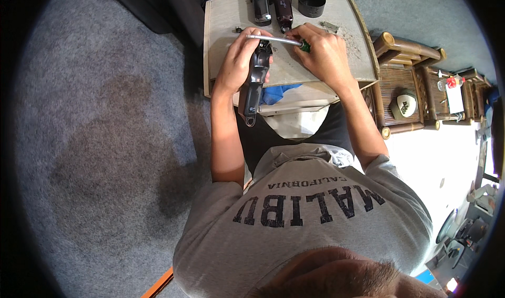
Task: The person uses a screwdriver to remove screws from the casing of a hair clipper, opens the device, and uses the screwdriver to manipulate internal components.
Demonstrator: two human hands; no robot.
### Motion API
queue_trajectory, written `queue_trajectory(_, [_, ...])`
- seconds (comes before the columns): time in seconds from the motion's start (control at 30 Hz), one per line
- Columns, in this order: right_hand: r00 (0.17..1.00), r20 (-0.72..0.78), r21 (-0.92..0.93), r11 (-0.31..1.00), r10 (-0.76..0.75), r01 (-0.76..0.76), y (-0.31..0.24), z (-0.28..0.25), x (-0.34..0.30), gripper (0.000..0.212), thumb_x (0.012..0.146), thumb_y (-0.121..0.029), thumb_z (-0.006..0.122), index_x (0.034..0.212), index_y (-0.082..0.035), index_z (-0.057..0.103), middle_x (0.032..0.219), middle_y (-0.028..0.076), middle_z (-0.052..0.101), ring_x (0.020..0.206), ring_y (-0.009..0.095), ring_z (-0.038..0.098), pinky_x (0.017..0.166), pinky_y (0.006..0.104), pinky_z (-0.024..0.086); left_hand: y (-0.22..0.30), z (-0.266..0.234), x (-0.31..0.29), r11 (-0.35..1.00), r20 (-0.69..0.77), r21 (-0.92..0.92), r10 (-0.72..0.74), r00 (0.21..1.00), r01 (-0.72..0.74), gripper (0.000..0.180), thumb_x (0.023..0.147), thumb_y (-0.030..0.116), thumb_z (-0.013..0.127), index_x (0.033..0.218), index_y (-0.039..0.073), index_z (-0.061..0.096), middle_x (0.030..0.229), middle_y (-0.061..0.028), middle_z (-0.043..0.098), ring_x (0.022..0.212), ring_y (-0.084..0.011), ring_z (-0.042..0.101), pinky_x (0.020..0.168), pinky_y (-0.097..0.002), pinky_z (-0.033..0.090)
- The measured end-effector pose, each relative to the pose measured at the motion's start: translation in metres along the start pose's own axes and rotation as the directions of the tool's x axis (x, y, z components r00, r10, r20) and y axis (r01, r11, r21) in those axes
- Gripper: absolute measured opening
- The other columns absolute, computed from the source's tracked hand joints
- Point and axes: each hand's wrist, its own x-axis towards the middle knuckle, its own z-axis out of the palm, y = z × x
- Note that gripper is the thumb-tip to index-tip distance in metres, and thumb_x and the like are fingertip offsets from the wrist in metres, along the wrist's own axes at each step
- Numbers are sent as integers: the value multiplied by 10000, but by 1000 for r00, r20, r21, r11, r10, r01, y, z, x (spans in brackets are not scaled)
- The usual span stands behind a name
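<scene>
My left hand (238,61) is wrapped round a glossy black hair clipper (256,74), whose lower end with a hanging loop sticks out past the table's near edge. In my right hand (327,54) is a screwdriver (281,39); part of its green handle shows between the fingers. Its metal shaft points left across the top end of the clipper, close to my left fingers. Whether the tip touches the clipper I cannot tell.
On the pale wooden table (221,13) lie a grey-black clipper (261,6), a dark reddish clipper (283,6), a round black tub (311,4) and a small metal piece (330,27). Blue cloth (279,93) shows below the near edge. Bamboo chairs (400,82) stand at right, one holding a cap (405,106).
</scene>
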Motion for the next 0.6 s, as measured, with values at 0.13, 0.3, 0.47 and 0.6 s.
queue_trajectory(0.13, [997, 65, -38, 999, -33, 36, 0, -1, -2, 194, 875, -197, 792, 1056, -136, 766, 982, 24, 754, 831, 313, 764, 712, 432, 609, 1, 1, 0, 999, -11, 37, -20, 1000, 20, 384, 1150, 427, 461, 1208, 88, 631, 768, -73, 654, 532, -141, 639, 492, -294, 542])
queue_trajectory(0.3, [994, 95, -24, 999, -45, 47, -2, -3, -3, 210, 853, -172, 801, 1057, -140, 763, 988, 12, 746, 837, 306, 762, 714, 431, 608, 2, 1, -2, 999, -7, 32, -12, 1000, 12, 380, 1152, 421, 457, 1212, 88, 631, 772, -79, 657, 536, -145, 646, 492, -292, 543])
queue_trajectory(0.47, [999, 37, 55, 998, -3, 1, -2, -3, -3, 220, 834, -147, 813, 1048, -138, 765, 980, 5, 751, 846, 281, 769, 734, 413, 607, 1, 1, -2, 1000, -2, 26, -5, 1000, 5, 384, 1151, 426, 456, 1216, 88, 626, 777, -80, 657, 537, -144, 645, 499, -291, 545])
queue_trajectory(0.6, [997, -41, 149, 987, 62, -55, 0, -4, -2, 226, 838, -142, 819, 1060, -143, 776, 969, 23, 777, 855, 263, 778, 746, 389, 608, 3, 3, -4, 999, -29, 30, -37, 999, 38, 391, 1151, 438, 451, 1216, 95, 626, 782, -77, 655, 537, -139, 637, 511, -291, 548])
